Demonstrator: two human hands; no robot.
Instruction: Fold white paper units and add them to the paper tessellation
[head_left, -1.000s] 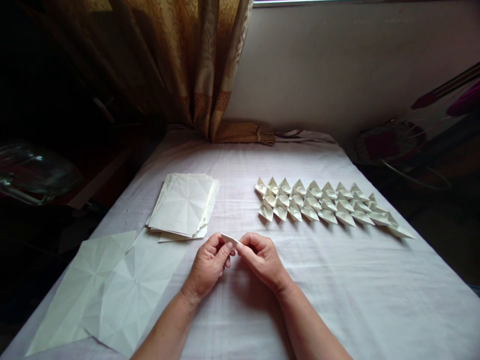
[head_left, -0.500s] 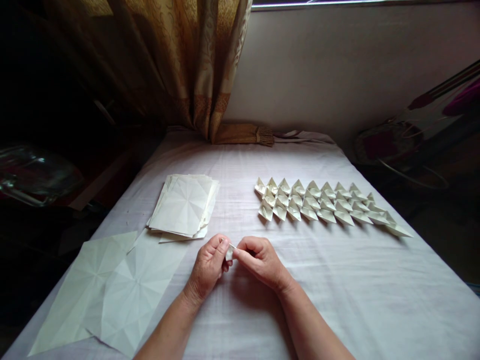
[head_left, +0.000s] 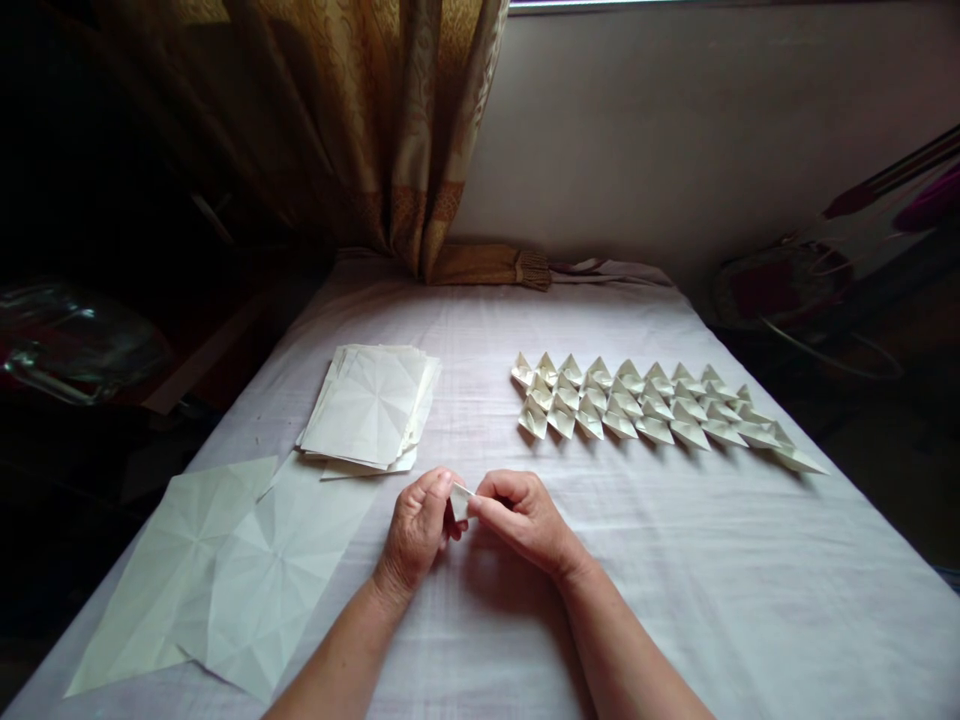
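Note:
Between my two hands is a small folded piece of white paper point(head_left: 461, 502). My left hand point(head_left: 421, 520) is closed around its left side, thumb on top. My right hand point(head_left: 523, 520) pinches its right edge between thumb and forefinger. The fingers hide much of the fold. Beyond my right hand, several folded paper boats point(head_left: 622, 402) stand in close rows. Beyond my left hand lies a stack of creased paper sheets point(head_left: 367, 405).
Loose creased sheets point(head_left: 274, 570) overlap at the front left. A pale cloth point(head_left: 720, 580) covers the table. A gold curtain point(head_left: 416, 150) hangs at the back, its hem by a brown fringed cloth point(head_left: 495, 267). Dark clutter borders both sides.
The folded paper shows more of its white face between my fingers and has tilted slightly. Both hands stay in nearly the same place. The view has shifted a little.

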